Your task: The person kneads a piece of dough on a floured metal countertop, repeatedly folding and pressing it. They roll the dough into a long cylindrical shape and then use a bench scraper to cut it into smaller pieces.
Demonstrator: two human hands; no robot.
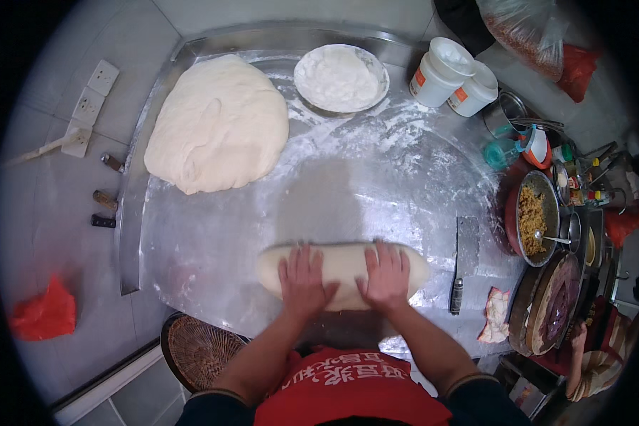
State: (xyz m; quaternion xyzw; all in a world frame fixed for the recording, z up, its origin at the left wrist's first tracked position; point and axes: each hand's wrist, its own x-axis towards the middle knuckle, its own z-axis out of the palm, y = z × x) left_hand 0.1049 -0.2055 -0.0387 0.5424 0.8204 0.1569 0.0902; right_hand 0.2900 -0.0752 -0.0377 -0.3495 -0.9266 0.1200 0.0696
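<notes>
A thick log of pale dough (pixel 341 271) lies crosswise on the steel worktop (pixel 202 239) in front of me. My left hand (pixel 304 279) presses flat on its left part, fingers spread and pointing away from me. On the right part rests my right hand (pixel 386 274), palm down, with the fingers spread as well. Neither hand is closed around the dough. To the right of the log lies a cleaver (pixel 466 250) with a dark handle. A large slab of dough (pixel 218 128) sits at the far left. Loose flour dusts the far side of the worktop.
At the back stands a bowl of flour (pixel 341 79), with white tubs (pixel 436 80) right of it. Along the right edge are a bowl of yellowish-brown filling (pixel 532 213), round boards (pixel 551 303) and a crumpled cloth (pixel 494 315). Another person's arm (pixel 578 351) shows at lower right.
</notes>
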